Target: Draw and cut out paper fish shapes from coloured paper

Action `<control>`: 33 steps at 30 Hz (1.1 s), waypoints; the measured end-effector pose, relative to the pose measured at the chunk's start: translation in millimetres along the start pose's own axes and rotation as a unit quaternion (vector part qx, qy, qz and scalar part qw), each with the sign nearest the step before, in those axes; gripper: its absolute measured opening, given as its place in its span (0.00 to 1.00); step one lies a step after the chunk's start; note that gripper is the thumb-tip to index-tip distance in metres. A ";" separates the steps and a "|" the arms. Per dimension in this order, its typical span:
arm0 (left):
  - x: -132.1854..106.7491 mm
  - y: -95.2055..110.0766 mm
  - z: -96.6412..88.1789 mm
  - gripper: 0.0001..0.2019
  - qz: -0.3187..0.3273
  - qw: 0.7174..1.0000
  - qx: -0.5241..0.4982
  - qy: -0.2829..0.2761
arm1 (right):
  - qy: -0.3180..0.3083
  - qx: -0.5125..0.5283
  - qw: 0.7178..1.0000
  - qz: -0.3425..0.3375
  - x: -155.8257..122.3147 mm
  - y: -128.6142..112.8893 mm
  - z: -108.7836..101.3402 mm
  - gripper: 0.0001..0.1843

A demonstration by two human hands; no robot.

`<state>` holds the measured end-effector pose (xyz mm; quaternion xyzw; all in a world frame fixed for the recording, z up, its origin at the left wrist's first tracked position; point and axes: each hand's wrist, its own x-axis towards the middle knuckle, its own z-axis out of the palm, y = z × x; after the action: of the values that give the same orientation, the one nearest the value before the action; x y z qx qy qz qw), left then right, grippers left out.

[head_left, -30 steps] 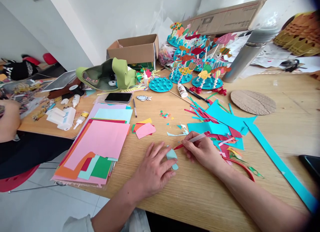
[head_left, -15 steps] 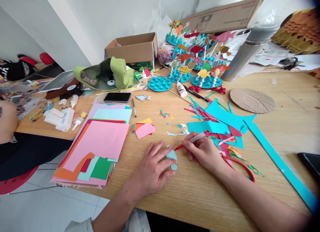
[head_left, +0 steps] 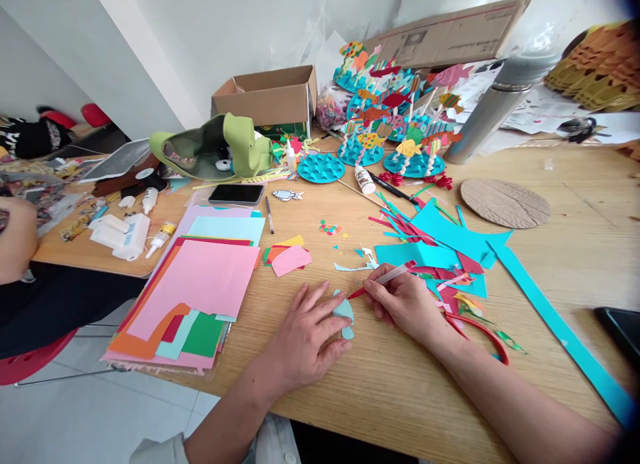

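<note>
My left hand [head_left: 310, 337] lies flat with its fingers spread, pressing a small light-blue paper cutout [head_left: 344, 309] on the table; part of the cutout is hidden under the fingers. My right hand [head_left: 397, 301] is closed around a red felt-tip pen [head_left: 397, 273]. The pen's red tip points left, at the cutout's upper right edge; whether it touches cannot be made out. Red-handled scissors [head_left: 493, 334] lie partly behind my right wrist. Beyond my hands are several small coloured paper pieces [head_left: 291, 261] and light-blue scraps [head_left: 350, 267].
Stacked coloured sheets [head_left: 200, 277] lie at left, below a phone [head_left: 237, 195]. Turquoise paper [head_left: 445, 227] and strips spread at right. Behind stand paper fish on blue bases [head_left: 361, 153], a steel flask [head_left: 485, 121] and a cardboard box [head_left: 270, 97]. Another person's arm [head_left: 17, 241] shows far left.
Hardly anything differs: the pen's rear end has tilted very slightly left in my right hand. My left hand stays on the cutout, and the view has shifted a little.
</note>
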<state>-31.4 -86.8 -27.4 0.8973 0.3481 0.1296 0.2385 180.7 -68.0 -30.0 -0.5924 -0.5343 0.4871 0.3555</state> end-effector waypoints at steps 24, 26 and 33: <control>-0.1 0.3 0.6 0.16 0.004 1.000 0.009 0.005 | -0.010 -0.003 1.000 -0.001 2.5 2.4 -0.3 0.12; -0.2 0.4 0.5 0.16 0.002 1.000 0.009 0.003 | -0.011 -0.001 1.000 0.000 2.4 2.5 -0.2 0.12; 0.0 0.4 0.4 0.16 0.004 1.000 0.011 0.007 | -0.012 0.011 1.000 0.002 2.9 4.0 -0.1 0.11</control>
<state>-30.9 -87.2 -27.6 0.9004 0.3472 0.1333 0.2259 181.8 -65.9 -34.3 -0.5835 -0.5321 0.5009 0.3544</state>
